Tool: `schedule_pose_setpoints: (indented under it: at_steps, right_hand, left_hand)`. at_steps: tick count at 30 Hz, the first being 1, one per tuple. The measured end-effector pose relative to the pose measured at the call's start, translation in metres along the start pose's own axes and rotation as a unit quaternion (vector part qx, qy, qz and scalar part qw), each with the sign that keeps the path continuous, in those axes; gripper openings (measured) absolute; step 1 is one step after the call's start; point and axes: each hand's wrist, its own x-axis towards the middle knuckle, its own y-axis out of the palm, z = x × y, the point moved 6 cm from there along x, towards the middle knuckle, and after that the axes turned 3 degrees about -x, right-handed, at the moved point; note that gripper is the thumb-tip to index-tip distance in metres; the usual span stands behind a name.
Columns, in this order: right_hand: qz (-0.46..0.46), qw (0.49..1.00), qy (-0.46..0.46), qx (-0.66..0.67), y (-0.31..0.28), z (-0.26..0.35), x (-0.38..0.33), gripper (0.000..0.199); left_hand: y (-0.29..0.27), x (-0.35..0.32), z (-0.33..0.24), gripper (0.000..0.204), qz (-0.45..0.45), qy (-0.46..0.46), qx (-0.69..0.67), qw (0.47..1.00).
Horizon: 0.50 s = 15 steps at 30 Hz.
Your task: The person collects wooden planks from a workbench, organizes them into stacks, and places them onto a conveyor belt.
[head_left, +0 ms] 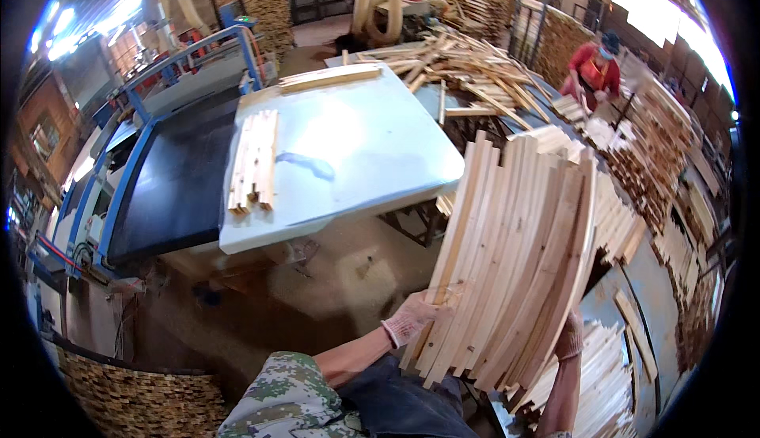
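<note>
Between my two gloved hands is a wide row of pale wooden strips (499,256), pressed side by side with uneven ends and tilted upright in front of me. My left hand (416,317) grips the row's left edge near its lower end. On the opposite edge, my right hand (570,337) is closed on the strips, its fingers partly hidden behind them. To the left, a smaller group of wooden strips (255,161) lies on a pale, shiny tabletop (364,145). Along that tabletop's far edge rests another short stack of strips (330,78).
A blue-framed machine with a black conveyor belt (178,173) adjoins the tabletop. Loose strips (475,74) lie heaped beyond it. At the far right, a person in red (594,74) handles wood beside stacked strips (649,153). More strips (590,382) lie at my lower right; a stack (142,394) stands lower left.
</note>
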Motion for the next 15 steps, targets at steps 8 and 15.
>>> schedule_pose_setpoints:
  at_steps: [8, 15]
  right_hand:
    - [0.192, 0.971, -0.002, -0.141, 0.282, 0.025, 0.103, 0.054]
    - [0.297, 0.939, 0.085, -0.153, 0.465, 0.016, 0.191, 0.063]
  left_hand:
    - [-0.161, -0.029, -0.125, 0.037, -0.139, 0.16, -0.031, 0.977]
    - [-0.279, -0.009, -0.207, 0.039, -0.223, 0.105, -0.084, 0.965]
